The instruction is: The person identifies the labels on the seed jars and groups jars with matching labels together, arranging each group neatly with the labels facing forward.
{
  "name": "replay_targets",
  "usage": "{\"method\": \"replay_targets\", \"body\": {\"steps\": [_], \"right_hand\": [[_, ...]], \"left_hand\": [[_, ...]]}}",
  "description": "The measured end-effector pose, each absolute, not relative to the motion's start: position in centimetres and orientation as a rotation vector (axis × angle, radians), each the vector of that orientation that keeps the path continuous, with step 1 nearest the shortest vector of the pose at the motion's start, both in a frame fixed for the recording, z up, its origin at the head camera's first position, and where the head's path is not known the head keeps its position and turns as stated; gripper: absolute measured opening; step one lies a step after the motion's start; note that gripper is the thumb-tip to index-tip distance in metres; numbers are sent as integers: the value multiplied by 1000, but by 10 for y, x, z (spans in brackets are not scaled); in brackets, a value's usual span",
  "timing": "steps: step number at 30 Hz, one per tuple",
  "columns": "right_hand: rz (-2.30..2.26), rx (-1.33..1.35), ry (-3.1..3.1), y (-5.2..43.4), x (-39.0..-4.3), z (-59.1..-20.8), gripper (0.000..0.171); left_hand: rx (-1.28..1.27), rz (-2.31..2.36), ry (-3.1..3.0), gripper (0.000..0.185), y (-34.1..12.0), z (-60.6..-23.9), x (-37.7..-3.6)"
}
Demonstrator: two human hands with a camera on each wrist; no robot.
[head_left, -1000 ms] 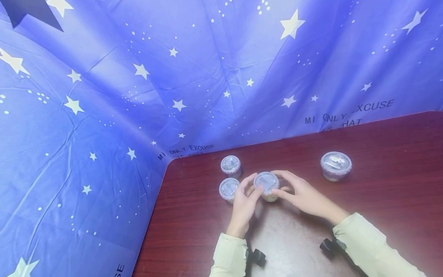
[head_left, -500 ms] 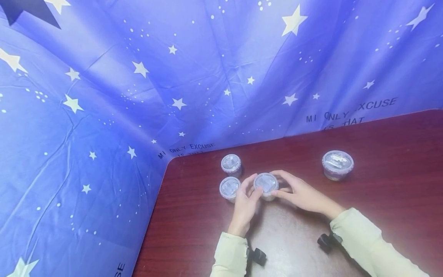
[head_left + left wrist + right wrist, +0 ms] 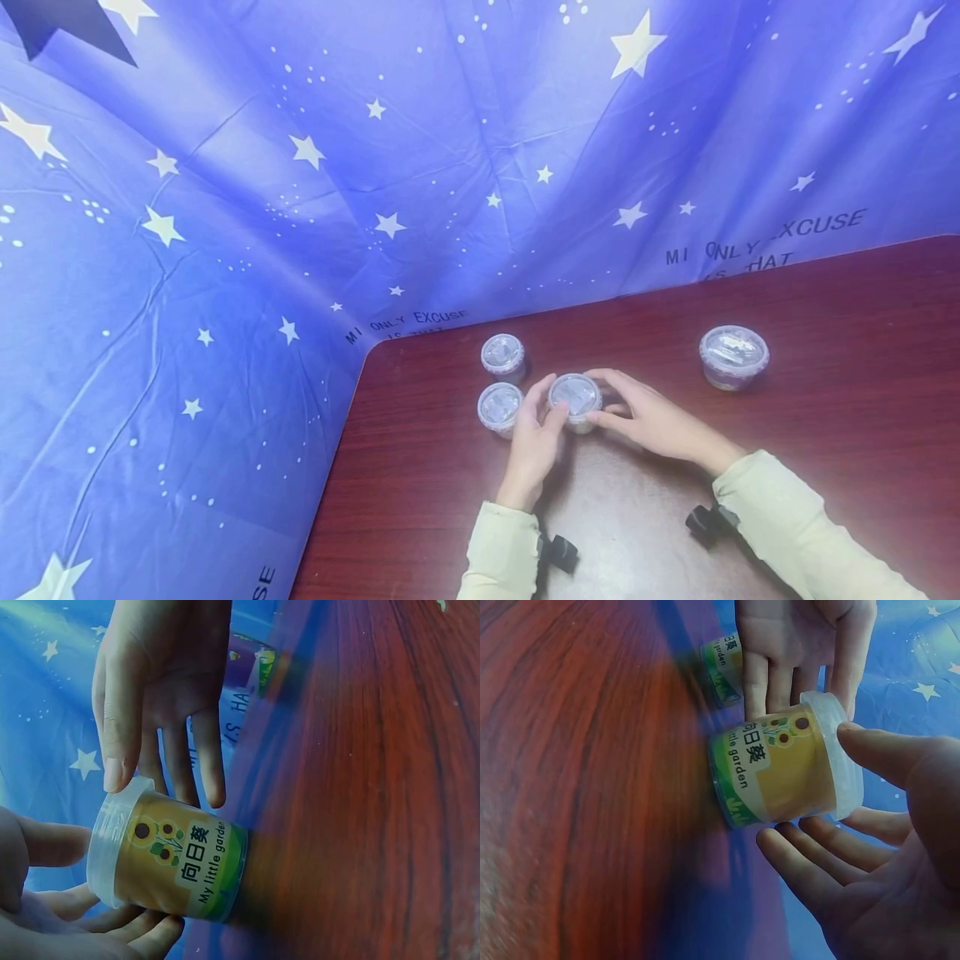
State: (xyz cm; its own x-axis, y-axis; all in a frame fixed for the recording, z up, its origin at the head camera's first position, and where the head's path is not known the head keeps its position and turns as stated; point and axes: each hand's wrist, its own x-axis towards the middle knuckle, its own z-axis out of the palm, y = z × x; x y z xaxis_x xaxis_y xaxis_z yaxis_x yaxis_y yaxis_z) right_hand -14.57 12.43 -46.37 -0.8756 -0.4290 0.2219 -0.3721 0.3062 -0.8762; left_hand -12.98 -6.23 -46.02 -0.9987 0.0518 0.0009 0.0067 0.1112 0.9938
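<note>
A lidded plastic tub [image 3: 575, 396], with a clear lid and a yellow-green label of sunflowers and "My little garden" [image 3: 180, 859], is between my two hands. My left hand [image 3: 534, 442] holds it from the left, the thumb by the lid rim and fingers around the far side. From the right, my right hand [image 3: 660, 421] grips the same tub, its thumb [image 3: 877, 750] against the lid and fingers along the side. Whether its base touches the table cannot be told. Left of it are two similar tubs, a nearer one [image 3: 498, 407] beside my left hand and a farther one [image 3: 502, 356].
Another lidded tub [image 3: 733, 357], with a purple label, stands off to the right. The dark red wooden table [image 3: 847, 400] runs back to a blue star-printed cloth [image 3: 450, 150]. A black wrist camera [image 3: 562, 553] sits by the left sleeve.
The tub between my hands has come slightly more upright, with less of its yellow label showing from above. Both hands keep nearly the same place; the other tubs stay put.
</note>
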Motion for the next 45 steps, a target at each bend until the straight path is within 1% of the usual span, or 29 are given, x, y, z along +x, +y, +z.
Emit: {"method": "replay_targets", "body": {"steps": [4, 12, 21, 25, 30, 35, 40, 45], "right_hand": [[-1610, -748, 2548, 127, -142, -459, 60], [-1514, -714, 2691, 137, -135, -441, 60], [-1501, -707, 2781, 148, -127, -426, 57], [-1509, -679, 2795, 156, -124, -421, 55], [-1514, -656, 2808, 169, -119, -413, 53], [-1494, -626, 2829, 182, -114, -406, 53], [-1481, -599, 2855, 195, -110, -406, 54], [-1490, -579, 2904, 207, -107, -410, 51]], "left_hand": [[70, 2059, 2347, 49, -60, -457, -129], [104, 2043, 2421, 48, -58, -446, -134], [242, 2010, 2588, 50, -57, -429, -132], [308, 1930, 2739, 49, -55, -421, -128], [401, 1925, 2762, 47, -50, -412, -121], [466, 1935, 2735, 44, -41, -409, -117], [450, 1986, 2640, 42, -32, -413, -114], [443, 2019, 2574, 41, -22, -417, -111]]}}
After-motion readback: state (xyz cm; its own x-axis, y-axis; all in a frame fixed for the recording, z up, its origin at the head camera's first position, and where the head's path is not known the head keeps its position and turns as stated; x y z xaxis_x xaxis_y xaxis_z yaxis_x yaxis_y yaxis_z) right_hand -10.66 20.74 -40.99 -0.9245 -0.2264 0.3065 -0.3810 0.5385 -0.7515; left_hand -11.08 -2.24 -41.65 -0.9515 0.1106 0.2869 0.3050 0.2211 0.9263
